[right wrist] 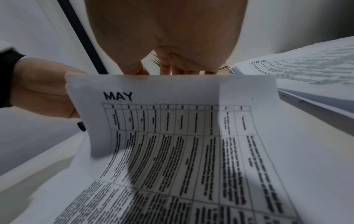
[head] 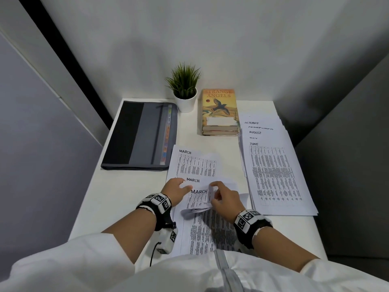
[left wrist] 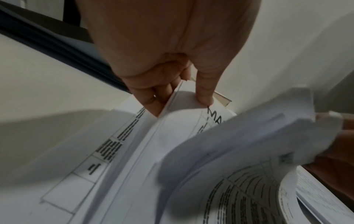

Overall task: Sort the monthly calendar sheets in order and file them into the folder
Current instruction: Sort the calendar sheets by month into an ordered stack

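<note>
White desk [head: 126,197] in a corner between pale grey walls [head: 210,39].

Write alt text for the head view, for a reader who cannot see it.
Both hands work a stack of calendar sheets headed MARCH at the near edge of a white table: the left hand holds its left edge, the right hand bends sheets back. A fanned pile topped by JUNE lies right, a closed grey folder left.
</note>
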A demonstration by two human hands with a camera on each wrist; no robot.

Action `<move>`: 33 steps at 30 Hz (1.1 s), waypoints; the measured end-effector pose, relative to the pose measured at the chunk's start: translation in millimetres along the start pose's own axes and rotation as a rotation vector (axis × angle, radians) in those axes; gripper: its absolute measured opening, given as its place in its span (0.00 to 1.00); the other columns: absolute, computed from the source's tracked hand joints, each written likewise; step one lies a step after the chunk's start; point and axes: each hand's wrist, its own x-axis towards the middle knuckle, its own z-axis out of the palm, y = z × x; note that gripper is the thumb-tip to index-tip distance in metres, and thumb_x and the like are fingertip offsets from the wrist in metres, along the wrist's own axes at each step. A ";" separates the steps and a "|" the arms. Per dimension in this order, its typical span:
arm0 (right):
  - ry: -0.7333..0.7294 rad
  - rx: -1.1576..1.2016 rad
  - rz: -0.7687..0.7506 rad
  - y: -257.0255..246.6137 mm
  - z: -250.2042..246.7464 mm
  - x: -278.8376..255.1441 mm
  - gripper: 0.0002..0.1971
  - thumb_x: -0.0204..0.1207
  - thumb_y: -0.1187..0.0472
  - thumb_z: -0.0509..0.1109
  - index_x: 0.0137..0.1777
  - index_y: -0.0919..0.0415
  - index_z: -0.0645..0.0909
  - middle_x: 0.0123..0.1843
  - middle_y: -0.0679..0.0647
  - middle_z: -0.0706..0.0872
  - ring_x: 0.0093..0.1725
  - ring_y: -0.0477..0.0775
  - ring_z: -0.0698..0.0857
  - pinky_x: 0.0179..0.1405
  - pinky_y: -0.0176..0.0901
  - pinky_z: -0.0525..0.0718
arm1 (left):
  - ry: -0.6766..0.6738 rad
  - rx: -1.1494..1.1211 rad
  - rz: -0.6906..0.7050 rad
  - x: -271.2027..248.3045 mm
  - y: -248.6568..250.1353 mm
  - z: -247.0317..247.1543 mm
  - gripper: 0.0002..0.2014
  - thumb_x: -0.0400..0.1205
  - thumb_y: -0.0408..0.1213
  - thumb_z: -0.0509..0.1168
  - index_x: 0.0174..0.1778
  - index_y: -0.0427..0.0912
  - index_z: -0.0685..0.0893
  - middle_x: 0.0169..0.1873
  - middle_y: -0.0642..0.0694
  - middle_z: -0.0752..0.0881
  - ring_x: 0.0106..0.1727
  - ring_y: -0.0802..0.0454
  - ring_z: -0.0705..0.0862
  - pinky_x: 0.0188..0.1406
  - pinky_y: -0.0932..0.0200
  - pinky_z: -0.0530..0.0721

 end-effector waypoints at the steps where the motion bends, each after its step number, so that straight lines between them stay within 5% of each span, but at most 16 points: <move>1: 0.001 -0.007 -0.007 -0.2 0.1 -0.2 0.15 0.75 0.56 0.60 0.61 0.44 0.73 0.35 0.47 0.84 0.38 0.45 0.83 0.59 0.53 0.80 | 0.000 -0.006 -0.003 -0.3 0.3 0.3 0.27 0.83 0.47 0.66 0.74 0.34 0.75 0.73 0.40 0.77 0.73 0.44 0.76 0.73 0.51 0.72; 12: -0.009 -0.177 -0.017 1.8 2.2 0.8 0.22 0.75 0.59 0.58 0.69 0.44 0.70 0.44 0.41 0.75 0.43 0.45 0.77 0.64 0.46 0.65 | -0.013 -0.050 -0.014 -1.8 -2.3 3.6 0.23 0.81 0.46 0.70 0.67 0.36 0.80 0.66 0.41 0.82 0.67 0.44 0.80 0.70 0.47 0.76; 17: -0.021 -0.299 -0.058 5.7 2.7 1.2 0.22 0.78 0.57 0.58 0.72 0.49 0.71 0.54 0.47 0.78 0.53 0.51 0.80 0.67 0.48 0.67 | 0.029 -0.049 -0.003 -4.5 -3.6 7.2 0.14 0.79 0.45 0.70 0.56 0.40 0.83 0.55 0.44 0.85 0.54 0.47 0.82 0.49 0.58 0.76; 23: 0.010 -0.108 -0.032 10.5 -1.6 2.5 0.19 0.84 0.49 0.56 0.70 0.54 0.76 0.55 0.53 0.87 0.53 0.52 0.85 0.63 0.50 0.79 | 0.038 -0.100 -0.040 -2.2 -5.1 4.1 0.12 0.81 0.44 0.68 0.57 0.44 0.80 0.63 0.47 0.82 0.67 0.49 0.78 0.57 0.60 0.72; 26: 0.072 -0.040 -0.026 11.7 -7.2 6.2 0.21 0.84 0.44 0.55 0.65 0.57 0.77 0.61 0.53 0.83 0.60 0.52 0.81 0.61 0.48 0.78 | 0.025 -0.182 -0.089 -3.3 -5.2 3.8 0.15 0.83 0.46 0.66 0.63 0.47 0.78 0.70 0.47 0.78 0.73 0.50 0.74 0.60 0.60 0.71; 33: -0.046 -0.237 -0.092 18.0 -8.7 4.3 0.17 0.82 0.52 0.63 0.68 0.56 0.75 0.66 0.53 0.76 0.65 0.52 0.76 0.62 0.43 0.76 | 0.003 -0.177 -0.039 -10.8 -4.7 0.9 0.19 0.83 0.41 0.65 0.70 0.46 0.76 0.72 0.44 0.77 0.73 0.46 0.75 0.65 0.57 0.74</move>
